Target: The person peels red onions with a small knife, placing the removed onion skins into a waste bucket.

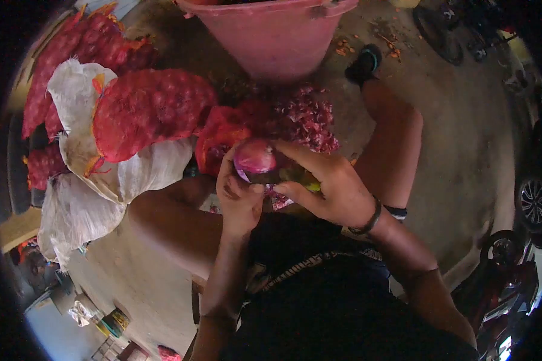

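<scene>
My left hand (pixel 241 195) is closed around a red onion (pixel 256 156), its purple skin turned upward in front of my lap. Close against the onion's right side, my right hand (pixel 340 189) curls with thumb and forefinger towards it. A yellow-green thing (pixel 308 180) shows between that thumb and the fingers; its kind is hidden by the hand and shadow. Beyond both hands, a heap of purple onion peelings (pixel 307 117) lies on the floor. An open-looking red mesh bag (pixel 223 135) stands just past my left hand.
A large pink tub (pixel 268 39) stands ahead. Full red mesh sacks of onions (pixel 156 111) and white woven sacks (pixel 81 210) pile up at the left. My bent legs frame the work area. Vehicles with a wheel (pixel 533 201) stand at the far right.
</scene>
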### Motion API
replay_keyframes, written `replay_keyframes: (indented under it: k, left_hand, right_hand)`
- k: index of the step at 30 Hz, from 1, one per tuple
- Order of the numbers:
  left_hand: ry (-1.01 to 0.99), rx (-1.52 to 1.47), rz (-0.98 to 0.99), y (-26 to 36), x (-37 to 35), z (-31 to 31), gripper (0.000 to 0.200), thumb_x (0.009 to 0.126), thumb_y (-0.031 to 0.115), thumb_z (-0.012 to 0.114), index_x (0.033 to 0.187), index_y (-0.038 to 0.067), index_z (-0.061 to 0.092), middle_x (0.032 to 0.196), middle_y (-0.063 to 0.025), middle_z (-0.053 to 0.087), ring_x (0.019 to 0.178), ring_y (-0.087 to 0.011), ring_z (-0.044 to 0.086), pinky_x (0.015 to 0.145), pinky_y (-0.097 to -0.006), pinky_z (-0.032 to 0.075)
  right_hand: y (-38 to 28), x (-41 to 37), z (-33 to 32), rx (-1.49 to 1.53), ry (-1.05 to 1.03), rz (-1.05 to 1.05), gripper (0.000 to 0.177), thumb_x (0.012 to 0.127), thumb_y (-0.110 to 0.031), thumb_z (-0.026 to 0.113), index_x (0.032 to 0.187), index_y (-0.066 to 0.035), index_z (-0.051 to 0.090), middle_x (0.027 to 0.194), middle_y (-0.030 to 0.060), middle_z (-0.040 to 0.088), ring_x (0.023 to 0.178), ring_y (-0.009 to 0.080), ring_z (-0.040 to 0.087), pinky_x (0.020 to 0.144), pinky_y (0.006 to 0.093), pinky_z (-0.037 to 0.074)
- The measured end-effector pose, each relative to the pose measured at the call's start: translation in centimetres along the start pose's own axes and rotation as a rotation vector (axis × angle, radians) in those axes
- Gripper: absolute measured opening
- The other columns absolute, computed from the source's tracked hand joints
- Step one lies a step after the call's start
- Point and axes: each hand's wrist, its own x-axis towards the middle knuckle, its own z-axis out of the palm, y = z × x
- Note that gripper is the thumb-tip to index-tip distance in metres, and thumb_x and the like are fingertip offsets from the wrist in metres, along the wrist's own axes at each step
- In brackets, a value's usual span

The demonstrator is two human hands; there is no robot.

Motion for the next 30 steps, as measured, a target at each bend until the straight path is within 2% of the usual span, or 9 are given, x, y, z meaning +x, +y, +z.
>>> replay_keyframes:
  k: [2, 8, 11, 14, 17, 21, 23, 27, 30]
  left_hand:
    - [-0.014, -0.213, -0.113, 0.6, -0.2, -0.3, 0.078, 0.075, 0.009, 0.078, 0.140, -0.004, 0.036, 0.130, -0.0133, 0.053, 0.122, -0.0258, 0.053, 0.107, -0.0412, 0.042]
    - [-0.122, -0.426, -0.232, 0.2, -0.3, -2.1, 0.081, 0.077, 0.017, 0.077, 0.142, -0.002, 0.034, 0.132, -0.0140, 0.052, 0.123, -0.0271, 0.052, 0.108, -0.0435, 0.042]
    - [-0.029, -0.365, -0.189, 0.9, -0.2, -0.2, 0.081, 0.078, 0.019, 0.077, 0.142, -0.002, 0.033, 0.135, -0.0151, 0.050, 0.126, -0.0275, 0.050, 0.109, -0.0444, 0.041]
    - [-0.090, -0.209, -0.110, 0.7, 0.3, -0.3, 0.078, 0.081, 0.021, 0.075, 0.143, -0.002, 0.033, 0.138, -0.0148, 0.047, 0.129, -0.0277, 0.048, 0.110, -0.0451, 0.040]
    - [-0.101, -0.240, -0.137, 0.5, -0.1, -0.8, 0.074, 0.084, 0.024, 0.071, 0.143, -0.001, 0.033, 0.138, -0.0153, 0.048, 0.129, -0.0278, 0.048, 0.110, -0.0453, 0.039]
    - [-0.083, -0.541, -0.265, -0.1, -0.6, -2.3, 0.068, 0.087, 0.027, 0.067, 0.141, -0.002, 0.036, 0.136, -0.0156, 0.051, 0.125, -0.0283, 0.052, 0.106, -0.0462, 0.044]
    - [-0.137, -0.675, -0.345, 0.4, -0.4, -2.5, 0.066, 0.088, 0.028, 0.066, 0.140, -0.002, 0.038, 0.134, -0.0159, 0.053, 0.122, -0.0287, 0.054, 0.104, -0.0466, 0.048]
    - [-0.149, -0.658, -0.376, 0.3, -0.1, -3.0, 0.064, 0.087, 0.028, 0.065, 0.139, 0.000, 0.040, 0.133, -0.0156, 0.054, 0.119, -0.0296, 0.057, 0.100, -0.0468, 0.052]
    - [-0.118, -0.695, -0.423, 0.3, -0.4, -3.3, 0.065, 0.087, 0.028, 0.066, 0.140, 0.002, 0.040, 0.133, -0.0164, 0.055, 0.120, -0.0303, 0.057, 0.100, -0.0474, 0.052]
  right_hand:
    - [0.1, 0.0, 0.0, 0.034, 0.002, -0.031, 0.054, 0.085, -0.024, 0.072, 0.129, 0.001, 0.053, 0.108, 0.0244, 0.065, 0.093, 0.0380, 0.067, 0.079, 0.0416, 0.054]
    - [-0.1, -0.2, -0.2, 0.106, -0.053, 0.006, 0.056, 0.085, -0.024, 0.072, 0.132, -0.001, 0.052, 0.100, 0.0231, 0.066, 0.087, 0.0358, 0.068, 0.075, 0.0407, 0.055]
    - [-0.1, -0.2, -0.4, 0.039, -0.033, -0.001, 0.056, 0.085, -0.024, 0.072, 0.133, -0.002, 0.052, 0.099, 0.0227, 0.067, 0.086, 0.0353, 0.069, 0.074, 0.0406, 0.055]
    - [0.3, -0.4, 0.0, 0.016, -0.007, -0.002, 0.056, 0.085, -0.024, 0.072, 0.133, -0.003, 0.052, 0.099, 0.0223, 0.067, 0.086, 0.0351, 0.069, 0.073, 0.0404, 0.055]
    - [0.4, -0.4, 0.2, 0.053, -0.002, -0.004, 0.057, 0.084, -0.024, 0.072, 0.133, -0.004, 0.052, 0.099, 0.0218, 0.067, 0.086, 0.0348, 0.069, 0.073, 0.0402, 0.055]
    - [0.2, -0.3, -0.5, -0.008, -0.071, -0.004, 0.056, 0.084, -0.021, 0.074, 0.133, -0.004, 0.054, 0.103, 0.0182, 0.069, 0.088, 0.0284, 0.071, 0.078, 0.0345, 0.055]
    - [0.5, -0.5, -0.9, -0.032, -0.070, -0.058, 0.055, 0.084, -0.024, 0.072, 0.134, -0.007, 0.053, 0.101, 0.0180, 0.068, 0.085, 0.0318, 0.070, 0.074, 0.0382, 0.056]
    - [0.8, -0.4, -1.9, -0.100, -0.094, -0.149, 0.051, 0.085, -0.026, 0.071, 0.131, -0.011, 0.056, 0.098, 0.0159, 0.068, 0.081, 0.0331, 0.068, 0.070, 0.0401, 0.055]
    - [0.7, 0.0, -3.3, -0.184, -0.216, -0.138, 0.047, 0.085, -0.026, 0.070, 0.129, -0.013, 0.059, 0.095, 0.0145, 0.068, 0.078, 0.0326, 0.068, 0.067, 0.0401, 0.055]
